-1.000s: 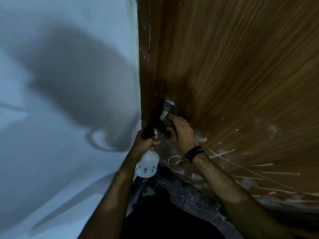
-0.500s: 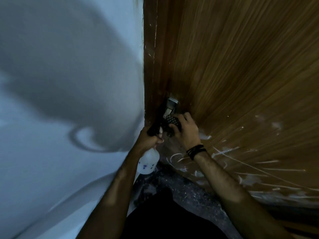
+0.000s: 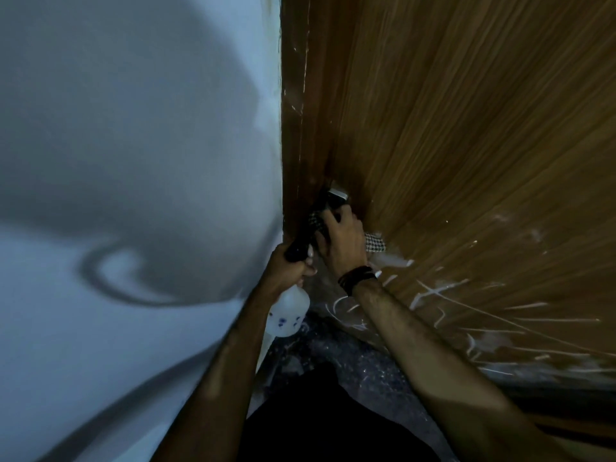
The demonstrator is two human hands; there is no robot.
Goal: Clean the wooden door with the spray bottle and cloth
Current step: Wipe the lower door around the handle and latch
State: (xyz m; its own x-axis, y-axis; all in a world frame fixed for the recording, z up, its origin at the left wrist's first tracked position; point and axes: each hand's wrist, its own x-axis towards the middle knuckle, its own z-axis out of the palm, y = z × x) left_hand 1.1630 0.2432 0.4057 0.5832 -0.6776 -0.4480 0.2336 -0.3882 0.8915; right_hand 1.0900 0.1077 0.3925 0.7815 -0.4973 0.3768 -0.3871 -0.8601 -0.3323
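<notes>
Brown wood grain fills the right of my head view: the wooden door (image 3: 466,145), scratched white low down, stands against a pale wall (image 3: 133,128). My right hand (image 3: 343,241) curls round the checked cloth (image 3: 375,243), pressing it to the door just under a metal hinge (image 3: 338,195). My left hand (image 3: 288,268) grips the spray bottle (image 3: 287,315) by its black head, close beside.
</notes>
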